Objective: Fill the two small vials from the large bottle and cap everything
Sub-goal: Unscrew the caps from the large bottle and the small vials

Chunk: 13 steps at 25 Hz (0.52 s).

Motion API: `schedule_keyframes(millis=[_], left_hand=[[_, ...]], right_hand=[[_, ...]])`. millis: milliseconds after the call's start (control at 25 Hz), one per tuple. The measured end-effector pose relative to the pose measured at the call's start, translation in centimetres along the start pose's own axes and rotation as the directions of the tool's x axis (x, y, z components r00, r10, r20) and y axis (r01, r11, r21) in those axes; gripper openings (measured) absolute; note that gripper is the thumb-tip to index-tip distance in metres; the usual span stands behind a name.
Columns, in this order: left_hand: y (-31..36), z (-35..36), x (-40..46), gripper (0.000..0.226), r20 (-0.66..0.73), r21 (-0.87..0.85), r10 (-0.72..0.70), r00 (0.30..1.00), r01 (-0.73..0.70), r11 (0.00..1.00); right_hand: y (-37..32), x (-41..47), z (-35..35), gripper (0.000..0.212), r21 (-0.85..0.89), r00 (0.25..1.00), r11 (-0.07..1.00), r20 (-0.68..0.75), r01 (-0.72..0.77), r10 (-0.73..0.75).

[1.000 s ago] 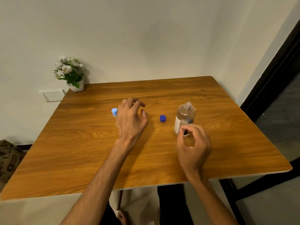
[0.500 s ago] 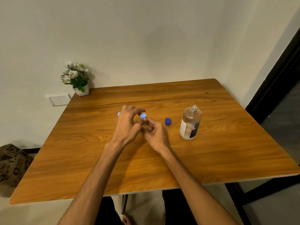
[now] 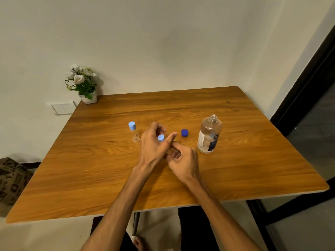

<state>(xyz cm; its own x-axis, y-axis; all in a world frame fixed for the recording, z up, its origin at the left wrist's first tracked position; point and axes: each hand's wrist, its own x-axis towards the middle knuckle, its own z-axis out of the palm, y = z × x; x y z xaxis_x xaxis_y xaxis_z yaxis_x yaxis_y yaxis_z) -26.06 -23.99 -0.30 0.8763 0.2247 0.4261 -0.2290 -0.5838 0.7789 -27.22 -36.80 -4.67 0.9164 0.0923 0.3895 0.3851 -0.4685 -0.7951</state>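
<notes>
The large clear bottle (image 3: 209,136) stands uncapped at the right of the wooden table (image 3: 108,178), partly filled. Its dark blue cap (image 3: 184,132) lies on the table to its left. One small vial (image 3: 134,132) with a light blue cap stands further left, apart from both hands. My left hand (image 3: 154,147) pinches the light blue cap (image 3: 161,138) of the second small vial at the table's middle. My right hand (image 3: 183,162) is curled just below it, fingers at the vial's lower part. The hands hide that vial's body.
A small white pot of white flowers (image 3: 83,84) sits at the table's far left corner against the wall. A dark door frame (image 3: 308,98) runs along the right. A patterned bag (image 3: 12,178) sits on the floor at the left.
My right hand left the large bottle and moved left to meet my left hand at the second vial. My left hand shifted right, uncovering the capped vial.
</notes>
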Motion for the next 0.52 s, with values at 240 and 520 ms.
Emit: schedule_keyframes(millis=[240,520], left_hand=[[-0.3,-0.4,-2.1,0.029,0.252,-0.346,-0.013,0.968,0.103,0.933],[-2.7,-0.1,0.8,0.025,-0.02,-0.113,-0.092,0.996,0.09,0.99]], right_hand=[[0.2,-0.1,-0.5,0.041,-0.01,0.998,0.999,-0.05,-0.049,0.048],[0.7,-0.6,-0.5,0.038,-0.039,0.978,0.991,-0.17,-0.129,0.12]])
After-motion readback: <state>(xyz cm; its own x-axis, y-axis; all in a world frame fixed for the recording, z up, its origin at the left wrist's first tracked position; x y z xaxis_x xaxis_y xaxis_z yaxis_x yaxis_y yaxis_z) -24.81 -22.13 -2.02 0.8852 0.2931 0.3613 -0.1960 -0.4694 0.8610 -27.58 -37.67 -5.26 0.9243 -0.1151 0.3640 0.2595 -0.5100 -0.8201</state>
